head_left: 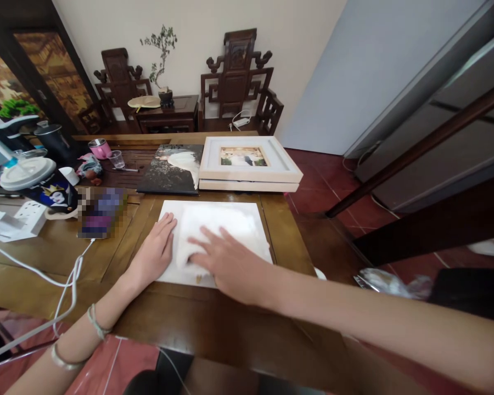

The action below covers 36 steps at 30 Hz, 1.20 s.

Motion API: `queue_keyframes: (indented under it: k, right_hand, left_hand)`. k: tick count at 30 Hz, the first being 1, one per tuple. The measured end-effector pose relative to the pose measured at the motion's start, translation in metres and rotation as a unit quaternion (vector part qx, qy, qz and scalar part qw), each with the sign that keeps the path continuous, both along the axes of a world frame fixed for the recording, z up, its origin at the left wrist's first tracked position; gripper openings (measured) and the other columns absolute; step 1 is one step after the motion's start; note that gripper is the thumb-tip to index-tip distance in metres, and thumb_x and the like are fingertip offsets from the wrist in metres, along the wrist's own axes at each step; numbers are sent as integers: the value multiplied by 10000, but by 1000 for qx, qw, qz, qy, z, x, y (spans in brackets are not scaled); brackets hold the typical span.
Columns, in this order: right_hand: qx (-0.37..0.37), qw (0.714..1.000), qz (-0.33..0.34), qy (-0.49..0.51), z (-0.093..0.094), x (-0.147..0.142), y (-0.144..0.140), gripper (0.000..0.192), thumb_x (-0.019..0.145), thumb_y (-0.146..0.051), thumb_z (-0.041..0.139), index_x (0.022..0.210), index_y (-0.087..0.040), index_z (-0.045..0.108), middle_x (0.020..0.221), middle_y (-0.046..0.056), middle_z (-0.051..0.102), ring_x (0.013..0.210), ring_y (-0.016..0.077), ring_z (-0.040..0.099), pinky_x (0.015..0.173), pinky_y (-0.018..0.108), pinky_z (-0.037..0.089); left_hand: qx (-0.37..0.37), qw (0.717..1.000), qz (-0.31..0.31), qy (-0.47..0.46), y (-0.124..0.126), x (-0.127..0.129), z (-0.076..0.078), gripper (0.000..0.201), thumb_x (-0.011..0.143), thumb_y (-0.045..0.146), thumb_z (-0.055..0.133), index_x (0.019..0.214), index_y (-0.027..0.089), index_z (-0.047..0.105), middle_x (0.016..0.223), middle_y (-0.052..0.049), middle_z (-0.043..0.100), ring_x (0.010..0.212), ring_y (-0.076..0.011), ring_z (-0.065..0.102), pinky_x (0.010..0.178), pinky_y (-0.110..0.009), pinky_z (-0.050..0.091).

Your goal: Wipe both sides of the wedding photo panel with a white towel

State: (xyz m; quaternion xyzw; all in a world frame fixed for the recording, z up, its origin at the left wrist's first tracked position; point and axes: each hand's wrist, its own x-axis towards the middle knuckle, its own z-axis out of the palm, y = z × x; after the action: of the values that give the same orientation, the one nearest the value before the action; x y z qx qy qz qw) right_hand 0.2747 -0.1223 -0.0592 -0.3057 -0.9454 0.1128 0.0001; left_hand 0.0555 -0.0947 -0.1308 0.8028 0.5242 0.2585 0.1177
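Note:
A flat white panel [206,280] lies on the wooden table in front of me, with a small gold-coloured mark at its near edge. On the panel rests a soft white sheet [239,219]; whether it is cloth, tissue or foam I cannot tell. My right hand [224,260] lies over the sheet, palm down with fingers spread, pressing on it and slightly blurred. Along the panel's left edge my left hand [156,247] rests with its fingers stretched out flat, touching the panel beside the sheet.
Beyond the panel sit a pale framed picture [251,173] and a dark photo print [168,170]. At left are a lidded drink cup [41,184], a phone [101,214] with a white cable [72,274], a power strip [24,219] and a pink mug [100,148].

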Motion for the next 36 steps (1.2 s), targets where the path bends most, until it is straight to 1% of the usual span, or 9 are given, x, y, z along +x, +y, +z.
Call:
queue_keyframes:
  k: [6,10,13,17,20,23,26,30,36]
  right_hand:
    - [128,987,-86,-35,-20,-39,28,430,891,-93,476,1316,-91,537,1481,280,343,1341,506,298,979,746,296]
    - [150,989,5,-8,-20,-56,8,376,987,-190,341,1246,-150,611,1466,250,388,1321,466,368,989,723,301]
    - [142,985,94,23,-11,-48,-17,337,971,-189,380,1146,-175,667,1426,215,456,1301,440,410,989,684,335]
    - [55,983,172,-17,12,-25,-37,217,879,-203,541,1023,-167,701,1301,192,569,1225,428,476,958,656,375]
    - [-32,983,173,-54,26,-10,-25,182,803,-135,578,930,-174,702,1153,144,646,1098,357,558,920,559,427]
    - [-66,990,115,-42,30,3,6,307,741,-20,503,913,-190,692,943,98,674,851,246,619,772,386,460]
    - [-75,997,18,-31,26,10,41,421,704,21,444,977,-200,677,887,94,654,709,198,595,632,298,408]
    - [-90,993,-61,48,18,-4,75,407,719,5,416,1005,-182,638,921,89,662,791,201,592,626,262,377]
    - [-97,989,-34,109,15,-49,90,311,777,-54,430,997,-182,609,1018,66,669,869,201,580,643,250,361]
  left_hand:
    - [-24,996,26,-87,-1,0,9,474,927,281,361,1342,97,497,1415,-172,508,1352,-268,436,1156,-464,307]
    - [-45,951,48,-301,3,-2,16,502,926,284,354,1398,123,413,1416,-142,517,1333,-243,464,1142,-442,333]
    - [-36,924,73,-373,4,0,19,480,961,339,313,1357,116,466,1416,-136,518,1334,-235,462,1139,-420,339]
    - [-23,957,78,-279,-2,6,22,476,979,415,340,1293,129,555,1384,-113,555,1306,-243,491,1128,-413,352]
    - [-13,985,69,-159,-6,9,22,470,974,409,363,1293,128,563,1348,-112,588,1266,-244,531,1111,-416,371]
    - [-14,992,57,-109,-5,8,19,495,980,405,316,1277,104,574,1341,-126,592,1264,-241,536,1107,-408,379]
    - [-12,994,67,-89,-4,8,17,499,979,389,308,1280,89,569,1337,-137,592,1261,-242,538,1104,-401,383]
    - [-11,998,46,-42,-2,10,17,430,961,331,355,1282,142,571,1321,-113,607,1228,-258,562,1086,-429,396]
    - [-17,1000,7,3,-2,12,20,291,935,261,420,1035,158,673,1139,-101,680,1119,-260,613,1004,-404,467]
